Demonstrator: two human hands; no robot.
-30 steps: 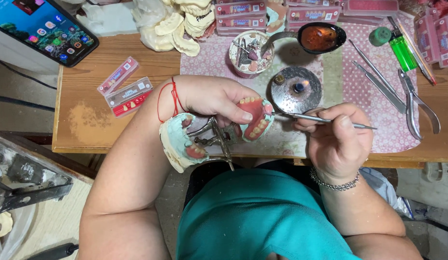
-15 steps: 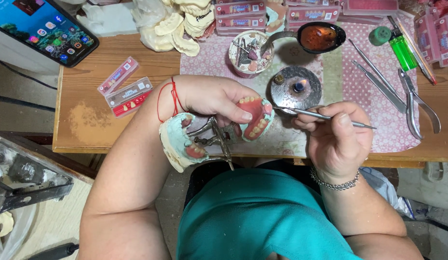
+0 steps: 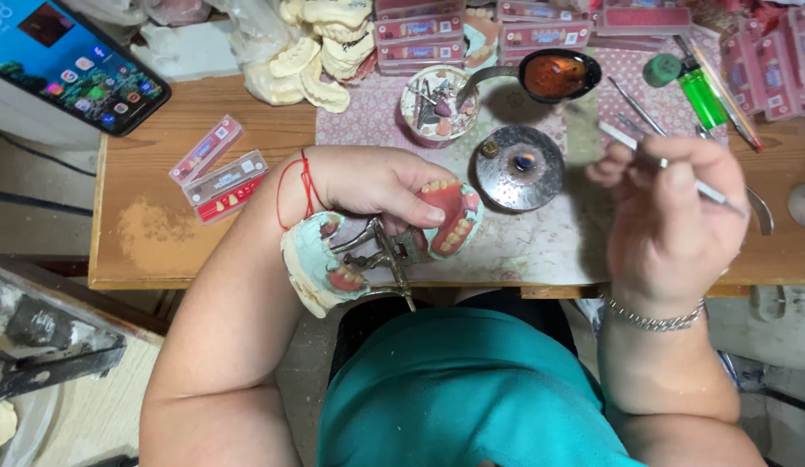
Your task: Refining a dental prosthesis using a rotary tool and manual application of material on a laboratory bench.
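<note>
My left hand (image 3: 381, 183) has a closed grip on the denture (image 3: 450, 218), thumb pressed over its pink gum, with the metal articulator (image 3: 387, 255) and the green cast (image 3: 320, 264) hanging below, out past the worktop (image 3: 151, 233) edge and over my lap. My right hand (image 3: 670, 216) pinches a thin metal tool (image 3: 657, 160) between the fingers, lifted up and off to the right, well apart from the denture; it looks blurred, so I cannot tell exactly where its tip sits.

Risks as I judge them: the cast hangs free of any support, so a slack left grip could drop the whole assembly to the floor and crack it. The burner (image 3: 519, 169) sits just between my hands; swinging the tool back could bring my knuckles or wrist over it. The spoon (image 3: 554, 76) of red wax lies near behind, easy to knock. A hot tool held too long would smear the set teeth.
</note>
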